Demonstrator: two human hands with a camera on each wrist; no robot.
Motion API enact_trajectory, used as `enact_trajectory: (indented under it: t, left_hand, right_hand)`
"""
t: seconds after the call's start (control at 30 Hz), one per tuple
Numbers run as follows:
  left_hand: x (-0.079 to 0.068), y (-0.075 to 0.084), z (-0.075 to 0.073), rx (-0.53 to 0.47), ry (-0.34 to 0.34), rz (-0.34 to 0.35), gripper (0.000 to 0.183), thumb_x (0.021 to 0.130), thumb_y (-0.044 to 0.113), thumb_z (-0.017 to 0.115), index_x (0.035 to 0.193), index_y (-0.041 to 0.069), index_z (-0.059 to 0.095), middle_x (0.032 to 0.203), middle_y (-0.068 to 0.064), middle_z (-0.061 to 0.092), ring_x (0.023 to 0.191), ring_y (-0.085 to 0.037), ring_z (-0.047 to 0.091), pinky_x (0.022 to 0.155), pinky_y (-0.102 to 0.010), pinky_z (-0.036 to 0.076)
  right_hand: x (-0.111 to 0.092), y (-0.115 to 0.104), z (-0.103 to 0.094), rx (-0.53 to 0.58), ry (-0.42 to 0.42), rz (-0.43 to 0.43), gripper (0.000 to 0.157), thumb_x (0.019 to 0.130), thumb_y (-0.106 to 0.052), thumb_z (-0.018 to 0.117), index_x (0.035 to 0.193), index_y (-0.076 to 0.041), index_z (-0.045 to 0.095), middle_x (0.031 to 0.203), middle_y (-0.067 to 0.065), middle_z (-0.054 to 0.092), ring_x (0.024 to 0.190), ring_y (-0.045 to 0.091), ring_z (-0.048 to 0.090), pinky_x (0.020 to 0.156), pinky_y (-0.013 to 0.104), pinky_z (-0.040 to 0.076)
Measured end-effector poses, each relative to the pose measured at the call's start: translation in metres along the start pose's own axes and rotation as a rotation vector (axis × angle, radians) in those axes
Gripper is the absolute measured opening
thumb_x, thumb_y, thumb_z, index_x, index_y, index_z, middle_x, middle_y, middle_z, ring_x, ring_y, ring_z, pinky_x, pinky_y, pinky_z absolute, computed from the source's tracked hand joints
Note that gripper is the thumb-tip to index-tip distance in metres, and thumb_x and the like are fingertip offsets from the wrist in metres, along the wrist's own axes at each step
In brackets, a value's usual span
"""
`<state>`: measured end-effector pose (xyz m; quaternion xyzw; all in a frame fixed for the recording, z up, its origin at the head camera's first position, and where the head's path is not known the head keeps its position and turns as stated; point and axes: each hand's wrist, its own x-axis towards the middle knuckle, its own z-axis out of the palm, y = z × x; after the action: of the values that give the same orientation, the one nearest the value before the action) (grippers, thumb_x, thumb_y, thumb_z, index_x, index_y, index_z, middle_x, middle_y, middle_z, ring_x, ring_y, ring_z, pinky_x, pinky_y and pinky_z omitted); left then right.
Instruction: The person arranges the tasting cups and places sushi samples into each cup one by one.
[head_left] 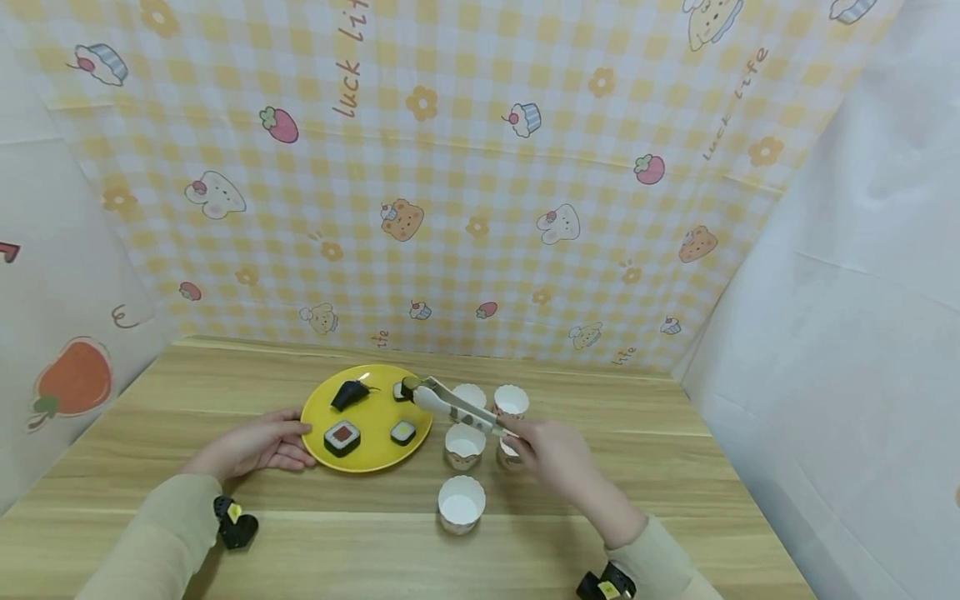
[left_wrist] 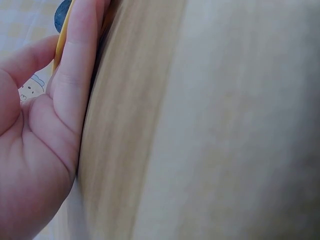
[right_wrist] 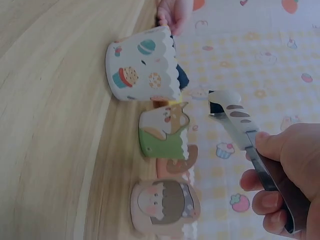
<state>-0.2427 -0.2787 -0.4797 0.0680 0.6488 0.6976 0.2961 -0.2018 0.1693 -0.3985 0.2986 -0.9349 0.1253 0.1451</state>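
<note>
A smooth, glossy yellow plate (head_left: 363, 458), rounded in outline, lies left of centre in the lower half on the wood-grained counter (head_left: 337, 533). The left hand (head_left: 273, 443) pinches its left rim, grip closed with the thumb against the edge. The right hand (head_left: 553, 450), at lower right of centre, has its grip wrapped round metal tongs (head_left: 453, 406) with pale, brown-marked ends; these hold a small dark piece (right_wrist: 216, 107), partly hidden, at the plate's upper right. On the plate sit a dark, plump eggplant (head_left: 349, 395), a blocky roll (head_left: 342, 438) with a reddish core and a smaller roll (head_left: 402, 432) with a yellow-green core. Right of it stand five scalloped paper cups (head_left: 465, 448), a narrow gap from the rim; the frontmost cup (head_left: 461, 506) stands apart, wood all around. Checked cloth (head_left: 465, 167) meets the counter's far edge.
</note>
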Motion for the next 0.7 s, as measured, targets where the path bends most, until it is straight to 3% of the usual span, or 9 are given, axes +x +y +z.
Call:
enact_trajectory:
  t: [0.33,0.53,0.7]
  left_hand:
    - [0.000,0.002,0.001,0.002,0.001,-0.008,0.064,0.103,0.013,0.038,0.143,-0.014,-0.005,0.093,-0.019,0.067,0.085,-0.028,0.069,0.079,-0.040,0.057]
    - [0.000,0.001,0.001,0.003,0.001,-0.005,0.064,0.103,0.013,0.039,0.143,-0.014,-0.004,0.093,-0.019,0.067,0.085,-0.029,0.069,0.079,-0.040,0.057]
    - [0.000,0.001,0.001,0.004,0.007,-0.008,0.065,0.103,0.013,0.039,0.144,-0.013,-0.005,0.093,-0.020,0.067,0.085,-0.029,0.069,0.079,-0.040,0.057]
  right_hand:
    - [-0.011,0.018,-0.008,0.038,0.010,0.024,0.028,0.091,-0.018,0.067,0.117,-0.009,0.069,0.067,-0.008,0.057,0.043,0.000,0.028,0.037,0.019,0.027]
    - [-0.017,0.025,-0.011,0.025,0.028,0.038,0.028,0.090,-0.018,0.068,0.117,-0.009,0.069,0.081,-0.002,0.069,0.043,-0.001,0.028,0.037,0.019,0.028]
    - [-0.022,0.030,-0.015,0.029,0.013,0.060,0.028,0.092,-0.019,0.066,0.118,-0.008,0.069,0.058,-0.013,0.047,0.041,-0.002,0.024,0.035,0.017,0.026]
